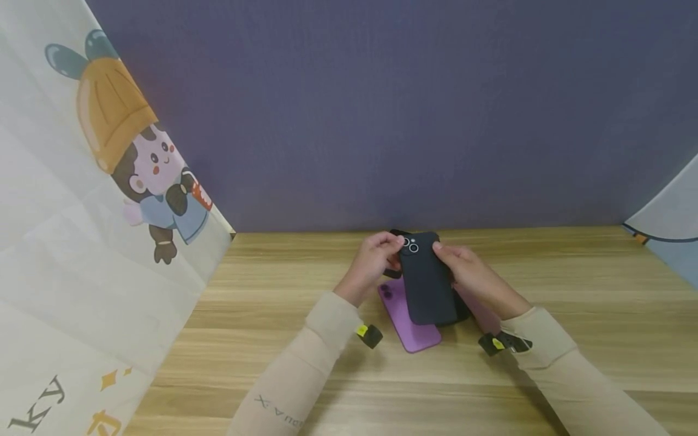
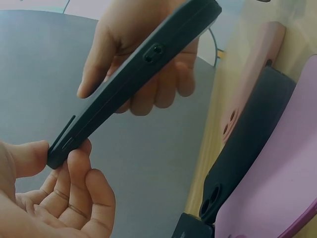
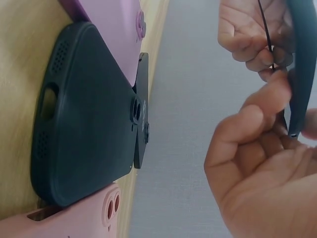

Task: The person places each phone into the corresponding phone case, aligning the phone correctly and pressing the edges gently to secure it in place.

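1. Cloth hangs at the far left, pale and printed with a cartoon figure; beside it runs the wooden table.
2. The left hand pinches the dark phone at its upper-left corner, thumb on the camera side, fingers beneath. In the left wrist view a thin dark strip stands off the edge near that thumb – probably a lip of the phone's cover.
3. A black slab lies behind the left fingers, mostly hidden.
4. The purple case lies flat, partly covered in the head view by the dark phone. Whether it has a phone inside, I cannot tell.
5. The dark phone is held up between both hands, above the group on the table, back and lenses showing. The step in hand looks like working its cover along the upper rim; on or off, I cannot tell. The next move calls for even pressure along that edge – firm support without twisting.
6. A dark case lies beneath, between the purple one and the pink case.
7. The right hand grips the phone's upper-right edge, thumb on the back and fingers curled behind.
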